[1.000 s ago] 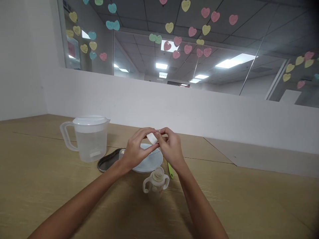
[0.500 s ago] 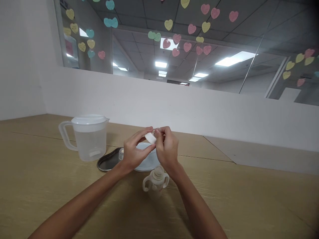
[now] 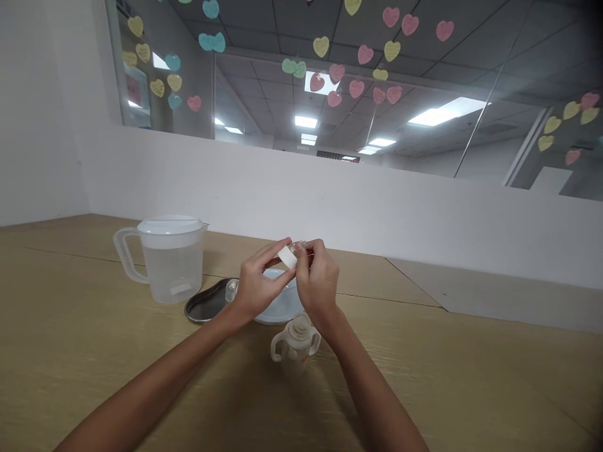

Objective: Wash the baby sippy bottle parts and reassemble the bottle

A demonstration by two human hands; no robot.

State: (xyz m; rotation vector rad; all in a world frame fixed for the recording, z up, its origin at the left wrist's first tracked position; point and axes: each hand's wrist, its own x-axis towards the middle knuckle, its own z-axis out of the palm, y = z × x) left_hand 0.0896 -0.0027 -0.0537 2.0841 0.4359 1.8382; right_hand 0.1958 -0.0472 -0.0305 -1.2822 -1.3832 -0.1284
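Note:
My left hand (image 3: pixel 258 284) grips a white bottle collar (image 3: pixel 287 257) between thumb and fingers, held up above the table. Pinched in my right hand (image 3: pixel 319 280) is the clear teat (image 3: pixel 298 245) at the collar's upper side; how far it sits in the ring is hidden by my fingers. Below my hands, a baby bottle (image 3: pixel 296 355) with two handles stands upright, its threaded neck uncovered. Behind my wrists lies a pale blue-white dish (image 3: pixel 282 309), partly covered by my hands.
A lidded translucent jug (image 3: pixel 172 267) stands at the left. Beside it lies a dark metal kidney-shaped tray (image 3: pixel 207 306), with a small clear cap (image 3: pixel 231 290) at its right end, partly behind my left hand. A white wall (image 3: pixel 377 220) with a window above it closes off the table's back.
The collar has tilted a little and shifted slightly right in my fingers, showing more of the clear teat. The bottle, jug and tray stay in place.

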